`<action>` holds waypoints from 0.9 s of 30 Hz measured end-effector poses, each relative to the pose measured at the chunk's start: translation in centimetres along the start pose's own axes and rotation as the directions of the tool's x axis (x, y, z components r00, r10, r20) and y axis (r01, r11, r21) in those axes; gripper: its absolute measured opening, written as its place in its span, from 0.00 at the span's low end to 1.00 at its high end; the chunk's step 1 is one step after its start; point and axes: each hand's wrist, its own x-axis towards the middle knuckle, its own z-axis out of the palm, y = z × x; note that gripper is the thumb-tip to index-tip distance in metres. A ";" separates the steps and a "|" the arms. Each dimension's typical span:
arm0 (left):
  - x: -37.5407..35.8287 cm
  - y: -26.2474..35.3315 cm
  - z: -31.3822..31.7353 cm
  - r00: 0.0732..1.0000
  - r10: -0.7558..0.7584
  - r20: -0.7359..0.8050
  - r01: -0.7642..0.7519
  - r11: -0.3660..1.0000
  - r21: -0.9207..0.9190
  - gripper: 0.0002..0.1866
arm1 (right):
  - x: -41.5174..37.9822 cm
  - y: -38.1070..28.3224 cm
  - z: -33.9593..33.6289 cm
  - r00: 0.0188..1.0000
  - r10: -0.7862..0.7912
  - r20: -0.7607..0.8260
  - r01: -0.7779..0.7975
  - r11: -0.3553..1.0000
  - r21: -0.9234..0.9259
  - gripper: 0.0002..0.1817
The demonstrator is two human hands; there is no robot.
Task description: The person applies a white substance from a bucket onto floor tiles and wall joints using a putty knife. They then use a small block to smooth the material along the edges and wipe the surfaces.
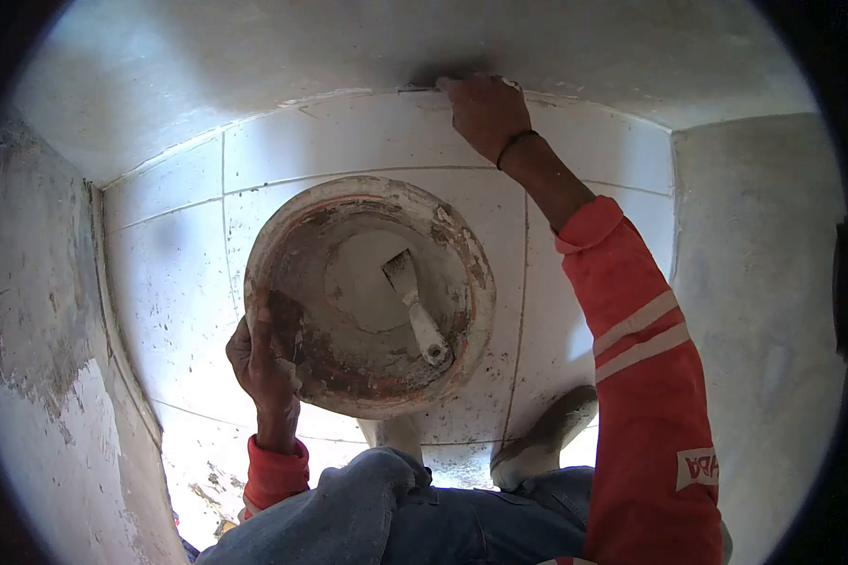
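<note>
My left hand (pixel 266 363) is closed on the left rim of a round, plaster-crusted basin (pixel 481 282), thumb over the edge. Inside the basin lies a putty knife (pixel 415 306), its blade pointing up and left, its pale handle toward the lower right. A patch of grey-white residue coats the basin's bottom. My right hand (pixel 488 113) reaches to the seam where the grey wall (pixel 283 56) meets the tiles. Its fingers are closed against the wall's lower edge; a thin dark edge shows by the fingertips, but what they hold is mostly hidden.
White tiles (pixel 165 273) with specks and dark joints spread under the basin. A stained, peeling wall (pixel 38 330) rises at left, a plain grey one (pixel 754 226) at right. My feet (pixel 537 443) and jeans-covered legs (pixel 443 518) are close below the basin.
</note>
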 end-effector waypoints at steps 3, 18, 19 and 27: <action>0.0 0.1 0.0 1.000 -0.002 0.016 0.001 1.000 0.020 0.18 | -0.4 -0.3 -0.2 1.000 0.010 -0.006 -0.010 1.000 -0.002 0.15; 0.1 -0.2 0.0 1.000 0.030 0.004 -0.030 0.999 -0.018 0.15 | 0.3 -1.0 0.1 0.999 -0.006 0.032 0.005 0.999 0.032 0.15; 0.1 -0.5 -0.2 1.000 0.027 0.002 -0.027 0.999 -0.017 0.15 | 0.3 -1.3 -0.1 1.000 -0.006 0.010 0.005 0.999 0.032 0.15; 0.0 -0.2 -0.5 0.999 0.020 0.029 -0.020 1.000 0.020 0.17 | 0.9 -1.0 0.7 0.999 -0.023 0.030 0.022 0.999 0.034 0.15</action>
